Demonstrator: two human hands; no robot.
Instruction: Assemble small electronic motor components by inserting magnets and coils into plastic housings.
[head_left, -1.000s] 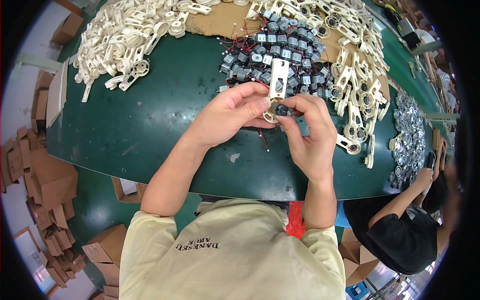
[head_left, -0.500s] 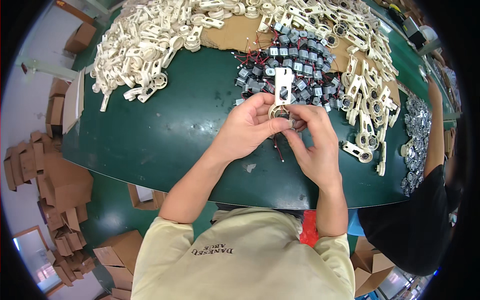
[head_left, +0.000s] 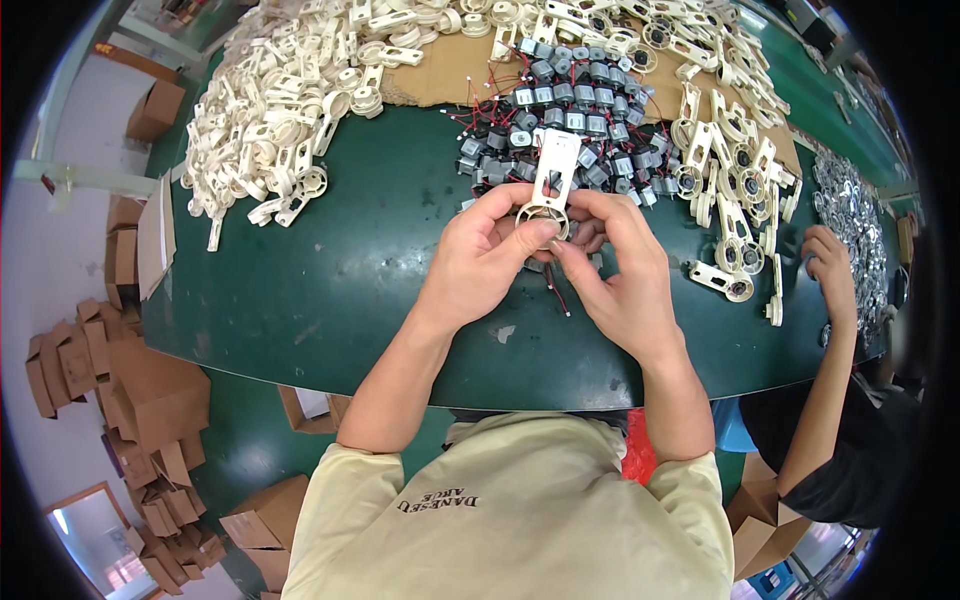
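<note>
Both hands grip one cream plastic housing (head_left: 556,165), which has a flat slotted arm pointing away from me and a round ring at the near end. My left hand (head_left: 478,262) is closed on the ring's left side, its thumb over the opening. My right hand (head_left: 622,278) pinches the ring's right side with thumb and forefinger. Thin red and dark wires (head_left: 558,290) with a small white plug hang below the ring. Whatever sits inside the ring is mostly hidden by my thumbs. Just beyond lies a pile of small grey motors (head_left: 590,95) with red leads.
Cream housings are heaped at the far left (head_left: 270,130); others with dark round inserts lie at the right (head_left: 735,220). Shiny metal rings (head_left: 850,220) cover the right end of the green table (head_left: 330,290), where another person's hand (head_left: 830,270) reaches. Cardboard boxes (head_left: 150,390) stand at left.
My left thumb has moved over the ring's opening, and the dark part seen there is now mostly covered. The other person's arm has come down toward the metal rings. The view has shifted slightly.
</note>
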